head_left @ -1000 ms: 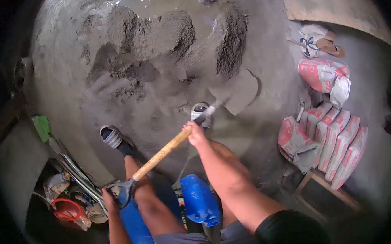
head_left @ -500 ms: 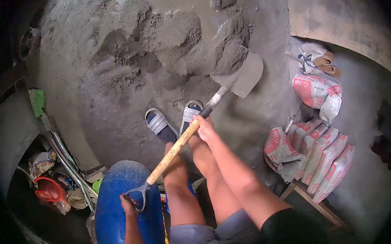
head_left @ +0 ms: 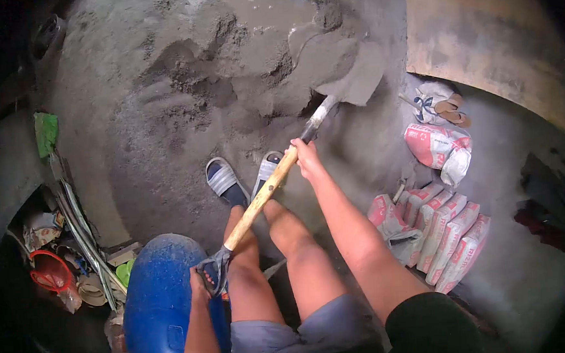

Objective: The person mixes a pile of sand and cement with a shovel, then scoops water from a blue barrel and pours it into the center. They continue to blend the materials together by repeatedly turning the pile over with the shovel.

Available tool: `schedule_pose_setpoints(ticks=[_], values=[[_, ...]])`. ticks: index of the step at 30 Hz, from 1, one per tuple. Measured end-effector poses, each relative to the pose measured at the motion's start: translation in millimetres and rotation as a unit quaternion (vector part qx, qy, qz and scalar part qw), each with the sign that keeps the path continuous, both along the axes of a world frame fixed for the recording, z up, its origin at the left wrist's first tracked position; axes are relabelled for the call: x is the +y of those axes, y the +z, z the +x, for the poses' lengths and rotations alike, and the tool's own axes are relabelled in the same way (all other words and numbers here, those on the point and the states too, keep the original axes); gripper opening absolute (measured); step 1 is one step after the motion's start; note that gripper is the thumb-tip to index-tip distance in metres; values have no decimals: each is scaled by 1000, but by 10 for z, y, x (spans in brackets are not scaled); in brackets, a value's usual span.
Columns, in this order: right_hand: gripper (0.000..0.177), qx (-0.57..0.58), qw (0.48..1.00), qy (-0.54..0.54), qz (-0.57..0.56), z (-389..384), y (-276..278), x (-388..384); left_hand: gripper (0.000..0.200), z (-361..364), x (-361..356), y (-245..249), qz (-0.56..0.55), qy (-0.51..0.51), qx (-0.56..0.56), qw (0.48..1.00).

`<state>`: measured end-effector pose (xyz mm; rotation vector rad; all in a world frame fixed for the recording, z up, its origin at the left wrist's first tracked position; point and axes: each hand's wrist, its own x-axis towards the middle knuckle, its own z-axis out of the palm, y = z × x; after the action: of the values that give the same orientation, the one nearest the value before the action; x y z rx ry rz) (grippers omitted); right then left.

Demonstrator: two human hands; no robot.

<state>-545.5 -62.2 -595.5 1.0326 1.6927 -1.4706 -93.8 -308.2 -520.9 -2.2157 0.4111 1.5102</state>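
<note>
Beside a lumpy grey heap of wet mix [head_left: 249, 55] on the floor [head_left: 372, 146], gripping a wooden-handled shovel [head_left: 261, 200], with left hand [head_left: 200, 287] closed round the D-shaped grip and right hand [head_left: 306, 159] round the lower handle. Holds the metal blade [head_left: 367, 74] against the heap's edge. Seemingly only partly worked, with lumps and a shallow grey puddle [head_left: 266, 10] unblended.

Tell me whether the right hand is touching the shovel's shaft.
Touching: the head view shows the right hand wrapped around the shaft, beside its black band.

Dk short sleeve [head_left: 434, 326]; grey shorts [head_left: 299, 337]; dk socks [head_left: 234, 195]; open-toe slides [head_left: 223, 178] w/ light grey striped straps.
</note>
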Motion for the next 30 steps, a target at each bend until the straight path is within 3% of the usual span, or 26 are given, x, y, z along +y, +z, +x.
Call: schedule_pose_setpoints(ticks=[2, 5, 8, 10, 11, 14, 16, 21, 24, 25, 28, 30], values=[[26, 11, 999, 32, 3, -74, 104, -67, 41, 24, -44, -17, 49, -5, 22, 999], [45, 56, 966, 138, 213, -140, 239, -253, 44, 317, -122, -311, 103, -51, 31, 993], [49, 111, 960, 142, 215, -89, 783, -441, 48, 448, -275, -315, 175, -122, 62, 975], [52, 110, 970, 132, 171, 29, 777, -364, 46, 446, -351, -196, 222, -275, 38, 935], [50, 109, 977, 109, 147, 122, 730, -287, 46, 493, -377, -212, 221, -274, 39, 935], [43, 96, 989, 75, 84, 296, 701, -50, 46, 757, -345, -306, 162, -288, -18, 944], [39, 37, 998, -36, -43, 384, 592, 230, 48, 453, -311, -9, 73, -147, -2, 986], [24, -41, 978, -133, -158, 480, -182, 1353, 47, -222, 319, 169, -115, -131, -18, 984], [24, -101, 972, -171, -125, 470, -770, 2021, 46, -611, 899, 188, -165, -187, -39, 968], [25, -124, 971, -178, -104, 409, -815, 2142, 45, -941, 1151, 326, -203, -176, -42, 962], [39, -156, 971, -124, -133, 179, -1073, 2347, 43, -916, 1751, 285, -220, -135, -61, 964], [34, -98, 979, -109, -142, -66, -1144, 2203, 43, -867, 2185, 290, -228, -103, -73, 966]])
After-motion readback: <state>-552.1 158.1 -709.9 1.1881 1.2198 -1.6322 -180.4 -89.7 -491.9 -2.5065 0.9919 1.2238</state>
